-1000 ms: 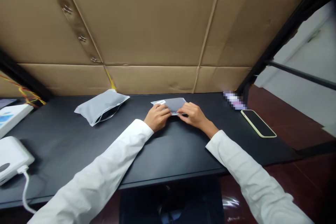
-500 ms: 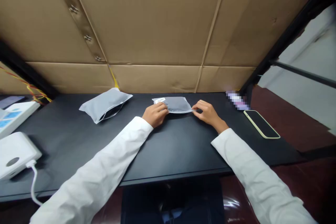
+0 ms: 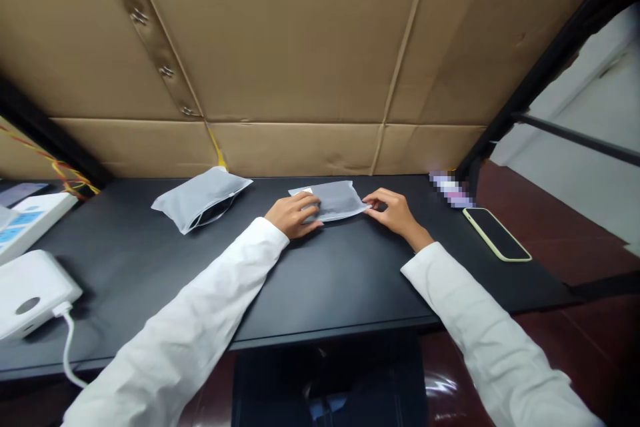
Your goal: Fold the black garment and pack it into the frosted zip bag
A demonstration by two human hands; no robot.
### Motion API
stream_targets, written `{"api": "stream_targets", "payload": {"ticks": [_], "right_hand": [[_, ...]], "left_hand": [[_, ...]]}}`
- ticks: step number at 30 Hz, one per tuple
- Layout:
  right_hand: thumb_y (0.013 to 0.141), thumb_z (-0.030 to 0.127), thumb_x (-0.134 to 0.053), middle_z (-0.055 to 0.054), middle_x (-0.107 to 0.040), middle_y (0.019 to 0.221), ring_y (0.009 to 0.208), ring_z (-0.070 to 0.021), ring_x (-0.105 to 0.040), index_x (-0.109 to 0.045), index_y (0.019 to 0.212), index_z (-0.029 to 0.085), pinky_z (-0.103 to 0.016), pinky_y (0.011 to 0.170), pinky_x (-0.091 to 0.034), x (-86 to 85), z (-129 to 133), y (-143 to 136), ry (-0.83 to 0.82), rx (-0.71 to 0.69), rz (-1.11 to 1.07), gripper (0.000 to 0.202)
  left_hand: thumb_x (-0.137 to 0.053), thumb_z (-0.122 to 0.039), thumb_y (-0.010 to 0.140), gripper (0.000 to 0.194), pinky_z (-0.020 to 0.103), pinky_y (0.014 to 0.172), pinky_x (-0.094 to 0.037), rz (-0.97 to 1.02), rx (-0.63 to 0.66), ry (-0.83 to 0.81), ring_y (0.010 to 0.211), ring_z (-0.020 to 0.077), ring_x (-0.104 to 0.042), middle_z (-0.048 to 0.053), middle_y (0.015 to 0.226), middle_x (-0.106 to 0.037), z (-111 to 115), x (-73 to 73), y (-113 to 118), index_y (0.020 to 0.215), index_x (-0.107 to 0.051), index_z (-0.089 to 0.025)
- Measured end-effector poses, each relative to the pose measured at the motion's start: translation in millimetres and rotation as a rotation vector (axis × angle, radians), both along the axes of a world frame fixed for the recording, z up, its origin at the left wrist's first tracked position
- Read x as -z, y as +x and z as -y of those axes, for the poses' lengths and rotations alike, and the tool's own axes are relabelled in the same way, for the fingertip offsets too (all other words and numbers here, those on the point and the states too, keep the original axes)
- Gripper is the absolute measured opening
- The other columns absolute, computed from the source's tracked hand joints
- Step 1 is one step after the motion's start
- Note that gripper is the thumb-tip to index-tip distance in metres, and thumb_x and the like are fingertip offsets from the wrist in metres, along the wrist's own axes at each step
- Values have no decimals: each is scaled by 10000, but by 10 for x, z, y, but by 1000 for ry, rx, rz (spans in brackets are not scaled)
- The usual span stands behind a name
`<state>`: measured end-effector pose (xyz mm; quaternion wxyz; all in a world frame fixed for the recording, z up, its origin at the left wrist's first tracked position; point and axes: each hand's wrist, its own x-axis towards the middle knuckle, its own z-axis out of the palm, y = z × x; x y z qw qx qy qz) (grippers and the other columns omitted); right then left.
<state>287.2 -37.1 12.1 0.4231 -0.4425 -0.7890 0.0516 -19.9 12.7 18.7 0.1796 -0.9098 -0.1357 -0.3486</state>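
A small frosted grey pouch with a white label at its left end lies on the black table. My left hand grips the pouch's left side, fingers over the top and thumb at the near edge, partly covering the label. At the pouch's near right corner, my right hand pinches the edge between thumb and fingers. To the left rests a larger frosted grey bag, its mouth partly open on the near right side.
A phone with a pale case lies at the right, near a blurred purple item. A white cabled device and a power strip stand at the left. Cardboard rises behind the table.
The small pouch has tilted slightly, its near edge now lower at the left. My left hand has shifted a little left and its thumb has moved out along the near edge.
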Motion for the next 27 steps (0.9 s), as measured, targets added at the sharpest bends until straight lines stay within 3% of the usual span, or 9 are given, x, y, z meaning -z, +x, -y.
{"api": "stream_targets", "payload": {"ticks": [6,10,17,23,27], "right_hand": [[830,265,-664,-33,-685,854,705,-163,-632,-712,936,218,-327,702,-541,-10,9,10,-12,0,-40,126],[800,304,-712,-33,-695,841,704,-170,-644,-720,904,217,-335,697,-552,-6,9,-18,-30,23,-100,136],[780,388,-717,-61,-737,915,816,-212,-705,-707,935,202,-394,814,-591,78,21,-308,-40,201,-484,242],[764,401,-714,-80,-726,878,788,-221,-720,-677,984,191,-392,772,-617,142,55,-515,-170,248,-708,306],[682,389,-789,-75,-724,855,794,-216,-719,-635,974,187,-386,784,-616,145,57,-550,-156,277,-794,387]], "left_hand": [[-587,-286,919,143,287,728,-561,-65,-5,49,983,200,-667,68,1005,-717,-14,-20,-7,843,-656,-187],[-496,-168,932,133,330,828,-558,-35,-2,-21,1017,206,-658,89,1018,-712,27,-20,24,879,-618,-172],[-462,-148,929,102,284,692,-534,189,-177,-72,846,182,-673,86,987,-699,181,-14,137,932,-562,-171],[-479,-121,908,90,303,717,-529,187,-152,-65,846,188,-660,72,942,-693,235,-37,200,894,-544,-181],[-484,-117,904,85,305,709,-525,190,-155,-71,847,189,-657,72,949,-694,241,-24,214,881,-537,-179]]}}
